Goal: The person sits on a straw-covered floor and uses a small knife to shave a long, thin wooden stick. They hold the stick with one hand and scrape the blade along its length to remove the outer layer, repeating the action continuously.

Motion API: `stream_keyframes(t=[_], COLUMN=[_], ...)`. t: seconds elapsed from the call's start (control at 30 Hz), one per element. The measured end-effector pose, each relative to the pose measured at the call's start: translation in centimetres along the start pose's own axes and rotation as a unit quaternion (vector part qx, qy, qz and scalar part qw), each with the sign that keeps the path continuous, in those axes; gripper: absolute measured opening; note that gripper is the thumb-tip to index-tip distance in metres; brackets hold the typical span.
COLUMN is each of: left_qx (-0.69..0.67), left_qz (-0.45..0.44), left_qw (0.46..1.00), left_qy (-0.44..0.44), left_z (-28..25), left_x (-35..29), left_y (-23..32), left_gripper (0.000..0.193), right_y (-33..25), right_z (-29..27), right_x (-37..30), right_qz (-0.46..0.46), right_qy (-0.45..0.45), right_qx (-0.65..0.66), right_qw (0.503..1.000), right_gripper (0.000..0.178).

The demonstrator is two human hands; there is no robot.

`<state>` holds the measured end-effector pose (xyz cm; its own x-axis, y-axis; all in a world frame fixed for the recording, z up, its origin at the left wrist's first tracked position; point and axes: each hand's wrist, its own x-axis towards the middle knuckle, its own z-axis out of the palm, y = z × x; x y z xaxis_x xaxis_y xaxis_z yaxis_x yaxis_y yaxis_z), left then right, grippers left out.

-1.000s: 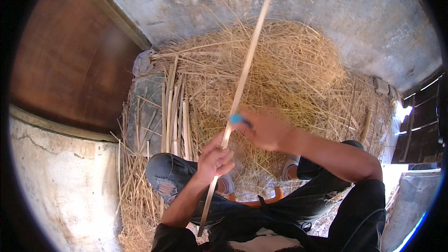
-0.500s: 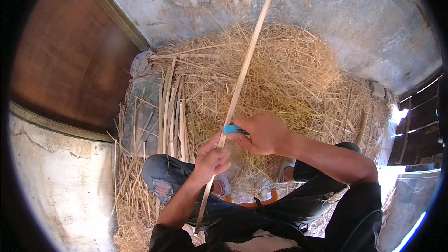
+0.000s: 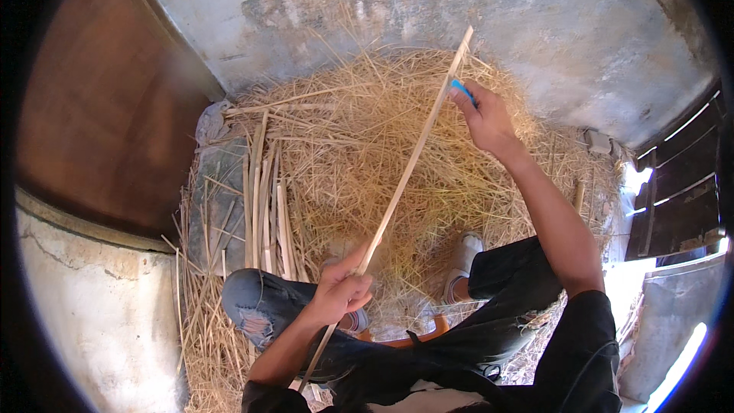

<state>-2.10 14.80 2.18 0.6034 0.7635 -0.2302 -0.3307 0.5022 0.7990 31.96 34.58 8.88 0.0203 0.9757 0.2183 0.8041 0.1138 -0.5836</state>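
Observation:
A long pale bamboo strip runs slantwise from my lap up toward the wall. My left hand is closed around its lower part, above my knee. Near the far end my right hand grips a blue-handled cutter knife, pressed close against the strip's right side. The blade is mostly hidden here by the fingers and the strip.
Thin shavings pile up over the floor toward the wall. Several more strips lie at the left on a grey slab. A brown wooden panel stands at far left. An orange seat shows beneath me.
My right hand with the cutter knife has moved up along the bamboo strip, away from my left hand to near the far end. The strip's far tip has shifted lower and right.

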Motion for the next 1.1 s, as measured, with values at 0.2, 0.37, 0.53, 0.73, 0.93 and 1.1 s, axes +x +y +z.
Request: stream_keyframes(t=[0.2,0.37,0.53,0.73,0.93,1.1], left_qx=[0.032,0.045,0.017,-0.058,-0.059,-0.016], left_qz=[-0.028,-0.060,-0.058,-0.051,-0.020,0.021], left_qw=[0.999,0.996,0.998,0.996,0.996,0.999], left_qy=[-0.014,-0.047,-0.036,-0.049,-0.070,-0.020], left_z=[-0.7,-0.3,0.1,0.0,1.0,0.3], left_x=[-0.5,0.0,-0.2,0.9,1.8,1.8], left_y=[-1.7,-1.2,-0.7,0.2,0.7,0.1], left_gripper=[0.066,0.068,0.073,0.071,0.064,0.057], right_y=[4.5,13.1,17.9,2.9,-3.0,-5.9], right_z=[-2.8,-3.9,-4.3,-3.1,2.4,5.7], right_x=[2.6,4.4,3.4,-0.3,-4.0,-6.8], right_qz=[0.077,0.123,0.204,0.171,0.144,0.066], right_qy=[0.109,0.253,0.255,0.079,-0.095,-0.159], right_qx=[0.019,0.009,0.112,0.462,0.496,0.306], right_qw=[0.991,0.960,0.939,0.866,0.851,0.936], right_gripper=[0.057,0.061,0.060,0.054,0.034,0.048])
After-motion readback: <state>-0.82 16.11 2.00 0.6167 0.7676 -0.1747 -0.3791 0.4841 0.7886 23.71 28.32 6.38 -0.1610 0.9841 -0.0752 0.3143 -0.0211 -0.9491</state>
